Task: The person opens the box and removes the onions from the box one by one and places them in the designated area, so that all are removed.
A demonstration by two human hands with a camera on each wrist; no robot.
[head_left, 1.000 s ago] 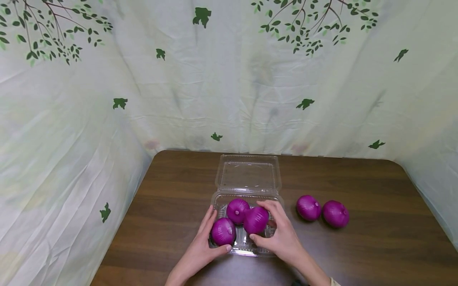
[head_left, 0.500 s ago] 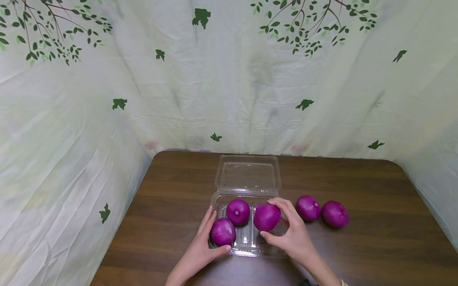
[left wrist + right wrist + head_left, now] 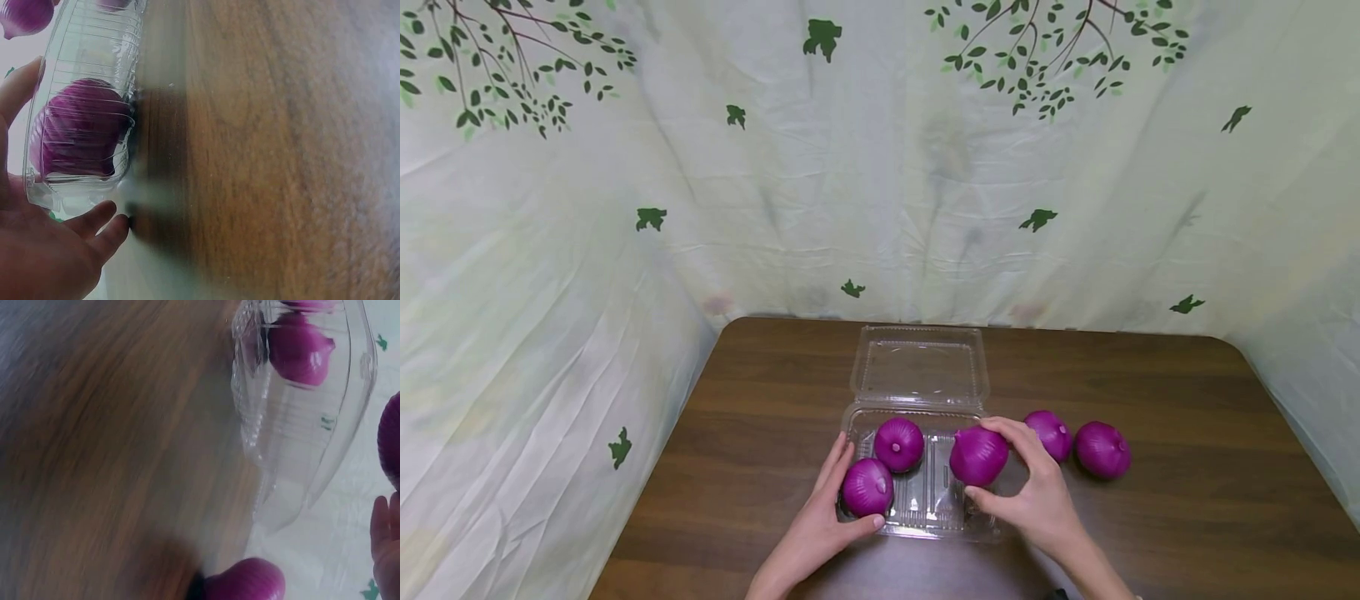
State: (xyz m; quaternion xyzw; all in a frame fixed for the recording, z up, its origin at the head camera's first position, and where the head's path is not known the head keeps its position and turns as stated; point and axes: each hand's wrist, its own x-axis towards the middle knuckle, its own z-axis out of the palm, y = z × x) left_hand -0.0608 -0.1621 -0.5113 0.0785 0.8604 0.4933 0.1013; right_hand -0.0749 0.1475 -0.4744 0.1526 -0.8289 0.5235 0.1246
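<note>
My right hand (image 3: 1037,500) grips a red onion (image 3: 978,456) between thumb and fingers, raised over the right side of a clear plastic clamshell container (image 3: 925,525). That onion also shows at the right edge of the right wrist view, above the container's rim. My left hand (image 3: 820,517) holds the container's front left corner, its thumb along the front rim and its fingers along the left side. Inside, on the left, sit two more red onions, one near the front (image 3: 868,487) and one behind it (image 3: 898,444). The left wrist view shows the front onion (image 3: 81,128) through the ribbed wall.
The container's lid (image 3: 920,362) lies folded back on the brown wooden table (image 3: 775,375). Right of the container rest two further red onions, a nearer-in one (image 3: 1051,435) partly behind my right hand and an outer one (image 3: 1102,450). A leaf-printed cloth (image 3: 895,183) hangs behind the table.
My right hand has moved right with its onion, from beside the two onions in the container to over its right edge. My left hand has stayed in place.
</note>
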